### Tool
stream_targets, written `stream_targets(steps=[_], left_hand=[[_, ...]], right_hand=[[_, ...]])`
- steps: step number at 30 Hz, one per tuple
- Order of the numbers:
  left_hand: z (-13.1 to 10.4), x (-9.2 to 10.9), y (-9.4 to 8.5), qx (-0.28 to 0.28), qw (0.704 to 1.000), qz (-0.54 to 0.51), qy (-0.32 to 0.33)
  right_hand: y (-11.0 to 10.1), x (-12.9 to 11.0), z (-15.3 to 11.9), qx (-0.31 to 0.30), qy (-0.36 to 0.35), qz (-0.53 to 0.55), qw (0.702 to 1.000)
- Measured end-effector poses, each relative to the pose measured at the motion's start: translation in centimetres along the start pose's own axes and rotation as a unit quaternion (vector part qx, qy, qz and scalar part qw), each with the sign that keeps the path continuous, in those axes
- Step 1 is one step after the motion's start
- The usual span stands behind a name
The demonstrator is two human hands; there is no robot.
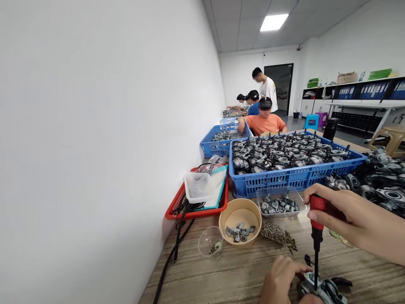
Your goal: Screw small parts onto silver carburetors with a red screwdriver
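Observation:
My right hand (351,215) is closed around the red and black handle of a screwdriver (317,215), held upright. The screwdriver's dark shaft points down, and its tip meets a metal carburetor-like part (322,289) at the bottom edge of the view. My left hand (280,280) grips that part from its left side, its lower fingers cut off by the frame. Just beyond the hands lie a pile of small screws (274,232) and some brass-coloured pins (290,242). A clear tray (303,207) of small metal pieces stands behind them.
A round tan tub (224,217) holds flat metal pieces, beside a clear cup (202,242). Behind are a red basket (196,214) and a blue crate (284,179) full of metal parts. More parts (392,185) are heaped at right. Several people are farther back; a white wall stands left.

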State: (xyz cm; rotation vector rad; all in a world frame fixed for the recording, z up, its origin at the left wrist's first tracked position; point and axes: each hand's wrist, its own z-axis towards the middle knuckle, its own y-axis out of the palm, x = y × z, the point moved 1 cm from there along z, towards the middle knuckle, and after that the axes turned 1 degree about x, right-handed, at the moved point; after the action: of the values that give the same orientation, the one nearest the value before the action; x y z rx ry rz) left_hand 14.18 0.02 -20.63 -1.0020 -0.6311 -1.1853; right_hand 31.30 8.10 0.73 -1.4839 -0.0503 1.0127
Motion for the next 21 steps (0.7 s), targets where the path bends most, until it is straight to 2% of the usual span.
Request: stream_targets(steps=[3,8,11,12,14,16,18,19,21], left_hand=[[0.2,-0.1,-0.3,-0.007,1.000,0.001,0.003],[0.5,-0.5,-1.2,-0.065,0.998,-0.006,0.015],[0.3,-1.0,-1.1,-0.062,0.998,-0.011,-0.002],[0.3,-1.1,-1.0,-0.057,0.998,-0.010,-0.011],[0.1,-1.1,-0.8,-0.046,0.998,-0.010,-0.030],[0.1,-0.9,-0.7,-0.044,0.998,-0.013,-0.039],[0.1,-0.7,-0.7,-0.053,0.998,-0.022,-0.038],[0.1,-0.6,-0.8,-0.063,0.997,-0.028,-0.033],[0.2,-0.7,-0.9,-0.070,0.997,-0.037,-0.018]], right_hand=[[0.2,0.3,0.0,0.019,0.004,-0.011,1.000],[0.7,-0.1,0.3,0.045,-0.001,-0.014,0.999],[0.7,-0.8,0.1,0.062,-0.008,-0.001,0.998],[0.5,-1.0,-0.1,0.081,-0.010,0.009,0.997],[-0.4,-1.3,-0.7,0.156,-0.014,0.036,0.987],[-1.7,-1.4,-1.5,0.261,-0.021,0.072,0.962],[-2.8,-1.1,-2.4,0.339,-0.025,0.113,0.934],[-3.0,-0.9,-2.9,0.351,-0.022,0.131,0.927],[-2.1,-0.2,-4.1,0.337,0.018,0.148,0.930]])
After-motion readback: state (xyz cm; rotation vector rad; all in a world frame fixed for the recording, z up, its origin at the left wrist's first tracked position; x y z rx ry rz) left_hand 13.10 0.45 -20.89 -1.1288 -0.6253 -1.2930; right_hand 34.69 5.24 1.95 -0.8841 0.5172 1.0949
